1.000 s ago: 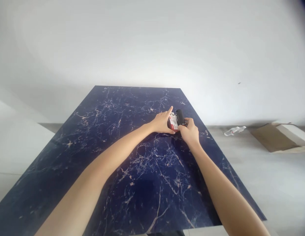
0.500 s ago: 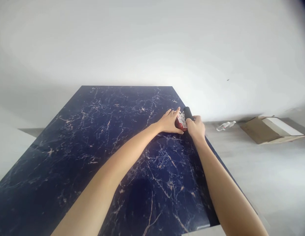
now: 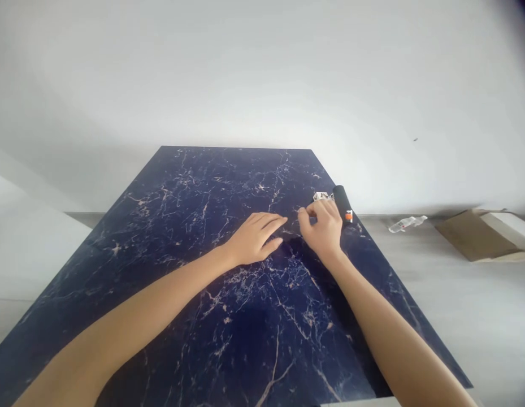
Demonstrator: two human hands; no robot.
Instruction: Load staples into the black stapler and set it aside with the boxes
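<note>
My left hand [image 3: 257,238] hovers over or rests on the dark blue marble-patterned table [image 3: 228,192], fingers stretched out and thumb apart, holding nothing. To its right, my right hand [image 3: 324,229] has curled fingers, with thumb and index tip close together in a pinch. Whether anything small is between them I cannot make out. Just behind that hand a white printed box [image 3: 321,196] shows only its far end; the hand covers the rest. A black cylinder [image 3: 341,200] with an orange-and-white mark lies beside the box, near the table's right edge.
A pale wall [image 3: 245,73] stands behind the table. On the grey floor to the right lie a clear plastic bottle [image 3: 406,224] and an opened cardboard box [image 3: 478,233]. A white edge [image 3: 359,402] shows at the bottom of the view.
My left hand has let go of the red-and-white box and drawn back left. My right hand has come off the black cylinder, moving left and nearer. The view has shifted slightly left.
</note>
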